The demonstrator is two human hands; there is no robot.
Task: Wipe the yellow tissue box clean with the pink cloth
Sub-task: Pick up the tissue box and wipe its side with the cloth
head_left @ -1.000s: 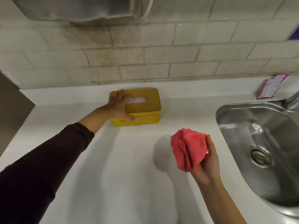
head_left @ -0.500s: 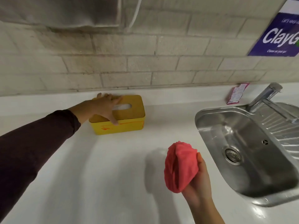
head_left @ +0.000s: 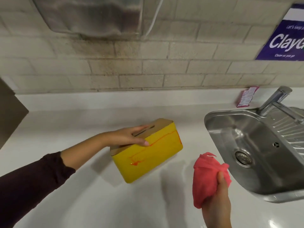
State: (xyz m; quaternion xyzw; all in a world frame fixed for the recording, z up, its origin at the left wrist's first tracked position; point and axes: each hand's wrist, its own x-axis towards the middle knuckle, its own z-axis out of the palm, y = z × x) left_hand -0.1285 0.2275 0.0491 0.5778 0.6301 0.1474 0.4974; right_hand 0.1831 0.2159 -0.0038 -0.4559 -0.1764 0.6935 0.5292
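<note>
The yellow tissue box (head_left: 153, 155) with a wooden slotted lid is in the middle of the white counter, turned at an angle. Orange streaks run across its front face. My left hand (head_left: 126, 137) grips it from above, fingers over the lid and thumb on the front edge. My right hand (head_left: 217, 201) is at the lower right, closed around the bunched pink cloth (head_left: 207, 176). The cloth is held above the counter, to the right of the box and apart from it.
A steel sink (head_left: 256, 145) with a drain and a tap (head_left: 276, 99) lies to the right. A pink packet (head_left: 246, 96) leans on the tiled wall behind it. A purple sign (head_left: 284, 40) and a steel wall unit (head_left: 92, 15) hang above. A dark panel (head_left: 9, 109) stands at left.
My left hand has pulled the box from the back wall toward me and turned it at an angle. My right hand with the cloth has stayed low on the right.
</note>
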